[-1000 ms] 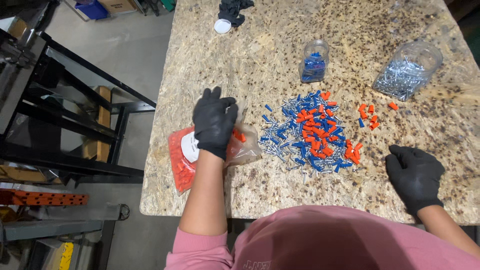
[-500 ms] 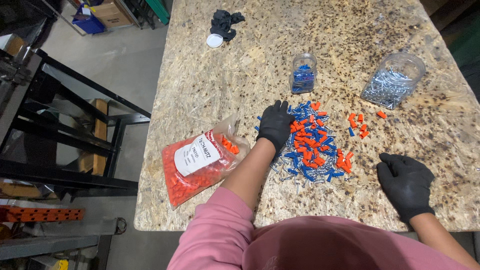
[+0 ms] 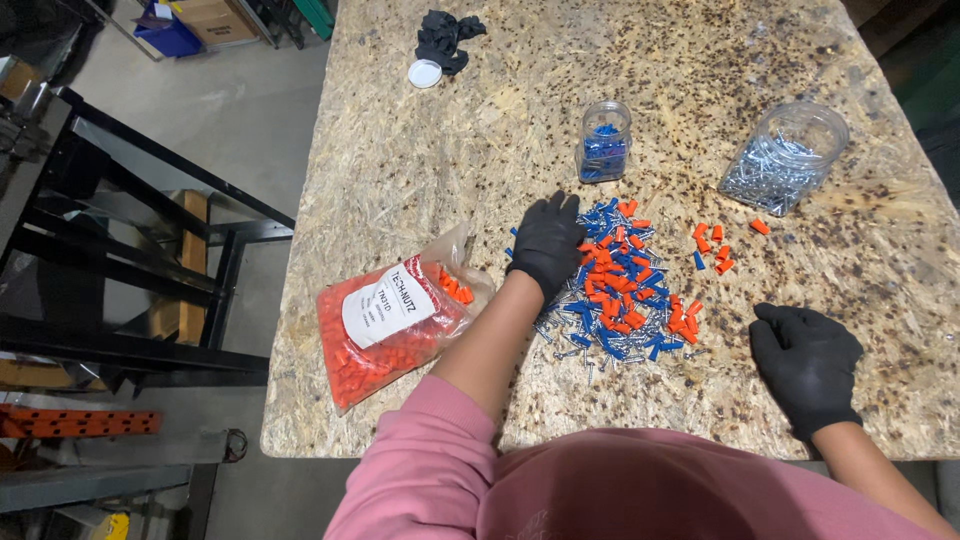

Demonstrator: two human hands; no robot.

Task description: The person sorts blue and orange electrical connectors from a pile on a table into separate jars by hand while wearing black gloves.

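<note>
Change: left hand [image 3: 546, 243] was shifted from the bag to the pile's left edge, while the right hand was kept in place.
Table [image 3: 400, 180]: chipboard.
Bag [image 3: 385, 328]: orange connectors, left of pile.
Pile [image 3: 620, 285]: blue and orange connectors, mid-table.
Left hand: fingers spread, flat on pile.
Right hand [image 3: 806, 365]: loosely curled, empty, rested right of pile.

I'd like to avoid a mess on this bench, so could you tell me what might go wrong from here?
The left hand rests on the mixed pile of blue and orange connectors; a sweep could scatter it further. The open bag of orange connectors lies near the table edge and might slip off.
</note>
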